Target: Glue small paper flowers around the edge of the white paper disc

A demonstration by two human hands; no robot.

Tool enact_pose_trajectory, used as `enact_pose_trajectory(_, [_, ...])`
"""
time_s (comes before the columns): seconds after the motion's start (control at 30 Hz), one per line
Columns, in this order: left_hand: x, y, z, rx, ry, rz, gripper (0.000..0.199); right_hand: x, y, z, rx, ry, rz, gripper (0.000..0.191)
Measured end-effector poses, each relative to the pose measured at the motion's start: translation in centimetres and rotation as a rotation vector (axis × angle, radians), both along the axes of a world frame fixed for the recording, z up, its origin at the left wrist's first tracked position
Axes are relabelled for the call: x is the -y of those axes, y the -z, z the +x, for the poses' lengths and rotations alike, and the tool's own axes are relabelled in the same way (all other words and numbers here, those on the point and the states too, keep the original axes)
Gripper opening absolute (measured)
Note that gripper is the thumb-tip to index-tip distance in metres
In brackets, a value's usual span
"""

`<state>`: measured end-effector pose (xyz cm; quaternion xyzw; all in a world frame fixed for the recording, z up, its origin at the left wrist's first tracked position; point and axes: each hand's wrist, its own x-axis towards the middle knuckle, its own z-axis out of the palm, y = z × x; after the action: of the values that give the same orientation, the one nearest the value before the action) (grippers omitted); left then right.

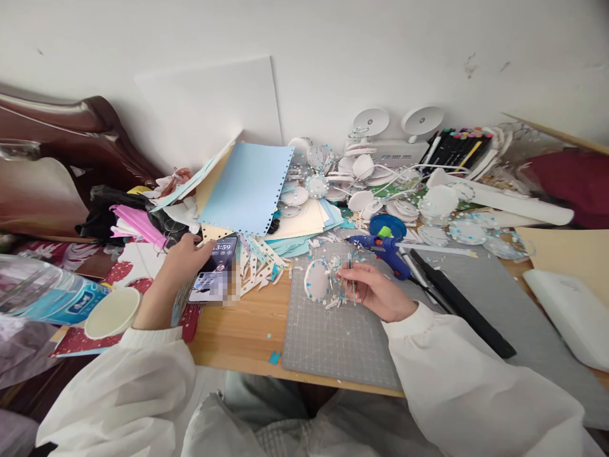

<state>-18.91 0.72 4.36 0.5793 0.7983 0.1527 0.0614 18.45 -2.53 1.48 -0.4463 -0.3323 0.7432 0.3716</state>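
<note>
My left hand (188,263) is closed at the left edge of a smartphone (221,263), its thumb over the screen. The phone's screen is lit and shows a clock; part of it is blurred out. Over the grey cutting mat (333,343), my right hand (375,289) pinches a thin pair of metal tweezers (351,285) pointing up and down. Beside the tweezers lies a white disc (318,280) ringed with small blue and white bits. Tiny scraps surround it. Just behind my right hand rests a blue glue gun (390,254).
Blue punched paper (252,184) leans behind the phone, above cut paper strips (259,263). Many decorated discs (316,185) and a marker set (457,149) crowd the back. A black bar (461,301) crosses the right side. A paper cup (113,313) and water bottle (52,295) are left.
</note>
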Motion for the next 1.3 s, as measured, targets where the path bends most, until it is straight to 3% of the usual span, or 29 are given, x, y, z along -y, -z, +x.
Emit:
enact_pose_trajectory(0.1, [0.1,-1.0,2.1,-0.111,-0.054,-0.177,0.068,0.0,-0.1,0.0,0.009,-0.002,-0.002,0.03])
enact_pose_trajectory(0.23, [0.4,-1.5,4.1,-0.258,-0.025,-0.257,0.075,0.0,-0.2,-0.1,0.025,-0.006,0.011,0.031])
enact_pose_trajectory(0.37, [0.6,-1.0,4.7,-0.342,0.019,-0.226,0.069,0.1,-0.2,-0.1,0.03,-0.008,0.012,0.032])
enact_pose_trajectory(0.53, [1.0,0.0,5.8,-0.455,-0.038,-0.135,0.065,0.1,-0.1,-0.1,0.036,-0.01,0.004,0.031])
enact_pose_trajectory(0.7, [1.1,0.4,6.3,-0.526,0.017,-0.107,0.058,0.1,0.1,-0.1,0.028,-0.012,0.01,0.029])
enact_pose_trajectory(0.97, [1.2,0.8,5.9,-0.536,0.034,-0.131,0.058,0.0,0.2,-0.1,0.005,-0.006,0.012,0.028])
enact_pose_trajectory(1.07, [1.6,0.8,6.6,-0.485,0.054,-0.048,0.049,-0.1,0.3,0.0,0.0,-0.006,0.013,0.028])
enact_pose_trajectory(1.13, [2.3,0.3,7.9,-0.376,0.146,0.093,0.043,-0.1,0.5,0.0,-0.01,-0.019,0.022,0.028])
enact_pose_trajectory(1.23, [3.6,-1.4,10.7,0.083,0.515,0.229,0.032,-0.1,0.6,-0.1,-0.016,-0.024,0.022,0.029])
enact_pose_trajectory(1.3, [4.4,-2.3,13.0,0.377,0.729,0.208,0.027,0.0,0.5,-0.2,-0.004,-0.008,0.017,0.03])
